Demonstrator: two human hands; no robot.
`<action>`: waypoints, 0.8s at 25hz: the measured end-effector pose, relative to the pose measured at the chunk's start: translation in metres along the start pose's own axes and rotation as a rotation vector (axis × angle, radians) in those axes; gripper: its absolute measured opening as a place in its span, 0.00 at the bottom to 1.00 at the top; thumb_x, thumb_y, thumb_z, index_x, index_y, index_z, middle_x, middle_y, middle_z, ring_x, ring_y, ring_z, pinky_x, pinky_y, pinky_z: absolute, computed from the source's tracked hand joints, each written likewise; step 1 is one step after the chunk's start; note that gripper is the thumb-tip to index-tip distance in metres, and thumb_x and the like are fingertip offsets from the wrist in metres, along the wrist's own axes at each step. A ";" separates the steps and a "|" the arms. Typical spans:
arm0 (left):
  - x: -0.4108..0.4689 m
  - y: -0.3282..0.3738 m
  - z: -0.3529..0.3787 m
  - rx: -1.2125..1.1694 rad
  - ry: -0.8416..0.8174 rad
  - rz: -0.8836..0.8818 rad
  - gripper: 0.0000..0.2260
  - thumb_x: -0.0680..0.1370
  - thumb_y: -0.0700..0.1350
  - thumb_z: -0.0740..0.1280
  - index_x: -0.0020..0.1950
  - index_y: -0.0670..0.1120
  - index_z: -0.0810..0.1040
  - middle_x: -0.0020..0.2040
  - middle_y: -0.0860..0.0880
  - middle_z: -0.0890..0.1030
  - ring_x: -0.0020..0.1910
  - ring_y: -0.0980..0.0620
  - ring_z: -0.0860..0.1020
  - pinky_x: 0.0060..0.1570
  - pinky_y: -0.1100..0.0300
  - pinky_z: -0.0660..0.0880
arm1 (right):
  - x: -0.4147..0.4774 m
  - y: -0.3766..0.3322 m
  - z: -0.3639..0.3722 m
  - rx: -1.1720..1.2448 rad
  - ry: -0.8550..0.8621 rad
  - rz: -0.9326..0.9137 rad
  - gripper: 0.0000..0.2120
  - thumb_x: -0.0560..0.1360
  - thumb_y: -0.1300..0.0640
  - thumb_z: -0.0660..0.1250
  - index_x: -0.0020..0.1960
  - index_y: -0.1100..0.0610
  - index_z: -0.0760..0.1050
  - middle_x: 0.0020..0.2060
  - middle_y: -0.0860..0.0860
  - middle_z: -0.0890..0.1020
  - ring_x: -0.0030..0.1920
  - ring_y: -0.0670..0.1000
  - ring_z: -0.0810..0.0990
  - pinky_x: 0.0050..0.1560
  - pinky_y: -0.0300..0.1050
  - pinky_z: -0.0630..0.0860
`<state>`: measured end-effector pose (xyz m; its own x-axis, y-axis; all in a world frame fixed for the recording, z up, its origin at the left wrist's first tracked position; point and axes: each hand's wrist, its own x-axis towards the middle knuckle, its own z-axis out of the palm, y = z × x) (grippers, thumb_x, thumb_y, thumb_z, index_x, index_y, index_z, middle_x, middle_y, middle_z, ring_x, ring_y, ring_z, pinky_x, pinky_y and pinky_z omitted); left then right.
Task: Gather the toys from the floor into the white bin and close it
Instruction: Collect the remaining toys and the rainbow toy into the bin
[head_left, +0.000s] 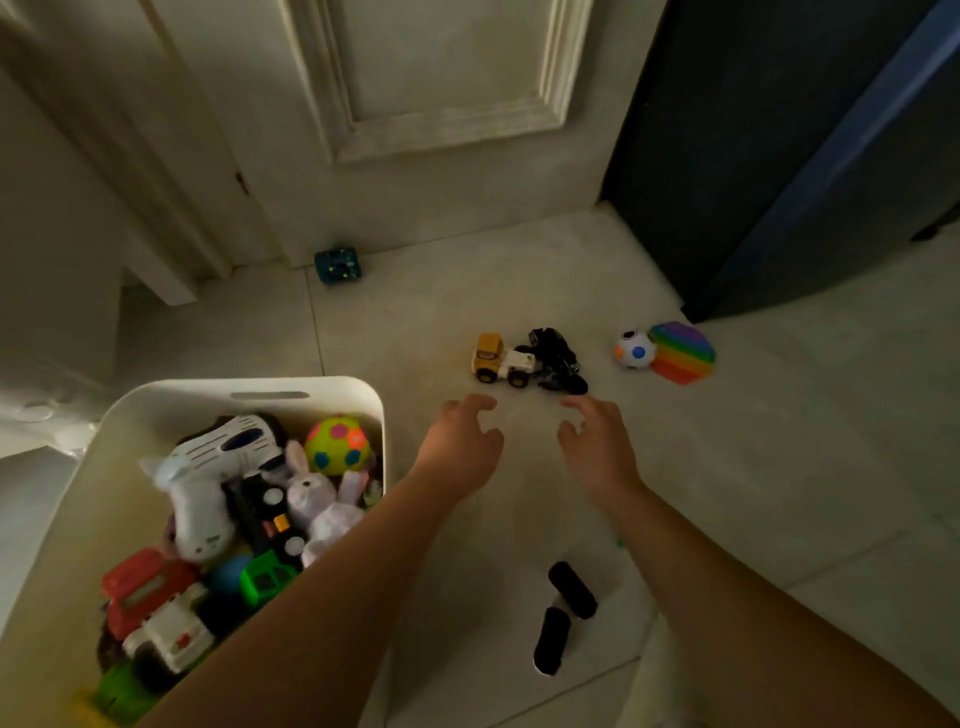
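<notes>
Left hand (460, 447) above tiled floor (779, 467)

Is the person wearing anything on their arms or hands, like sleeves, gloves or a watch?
No. The left forearm and right forearm are bare as far as the picture shows, with no sleeves. The left hand and right hand have no gloves, and no watch or bracelet shows at either wrist.

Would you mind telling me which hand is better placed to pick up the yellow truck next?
Left. The left hand hovers open just short of the yellow truck; the right hand sits nearer the black toy beside it.
</notes>
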<state>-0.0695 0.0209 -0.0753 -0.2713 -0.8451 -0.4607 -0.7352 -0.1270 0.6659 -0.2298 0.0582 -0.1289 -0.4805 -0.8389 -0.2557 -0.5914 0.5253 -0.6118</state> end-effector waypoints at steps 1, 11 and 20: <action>0.012 -0.001 0.007 -0.059 -0.015 -0.057 0.18 0.79 0.44 0.62 0.70 0.51 0.70 0.68 0.47 0.71 0.51 0.48 0.79 0.51 0.60 0.74 | 0.016 0.009 0.004 -0.036 -0.034 -0.001 0.19 0.79 0.58 0.62 0.69 0.52 0.70 0.67 0.56 0.68 0.61 0.55 0.75 0.59 0.45 0.72; 0.098 -0.008 0.050 -0.379 -0.018 -0.404 0.20 0.78 0.43 0.62 0.71 0.50 0.69 0.67 0.44 0.73 0.49 0.47 0.78 0.45 0.58 0.74 | 0.145 0.037 0.059 -0.207 -0.114 -0.074 0.29 0.74 0.56 0.68 0.72 0.52 0.63 0.73 0.59 0.59 0.65 0.64 0.70 0.63 0.55 0.72; 0.103 -0.003 0.038 -0.929 -0.027 -0.436 0.17 0.72 0.52 0.73 0.58 0.49 0.79 0.52 0.46 0.84 0.51 0.45 0.83 0.52 0.46 0.80 | 0.035 -0.001 0.058 0.411 0.044 -0.350 0.18 0.73 0.44 0.58 0.57 0.54 0.73 0.48 0.49 0.79 0.45 0.47 0.79 0.42 0.39 0.75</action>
<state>-0.1190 -0.0461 -0.1476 -0.1181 -0.6189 -0.7766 -0.0047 -0.7817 0.6237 -0.2081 0.0197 -0.1808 -0.3325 -0.9422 0.0420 -0.4229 0.1092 -0.8996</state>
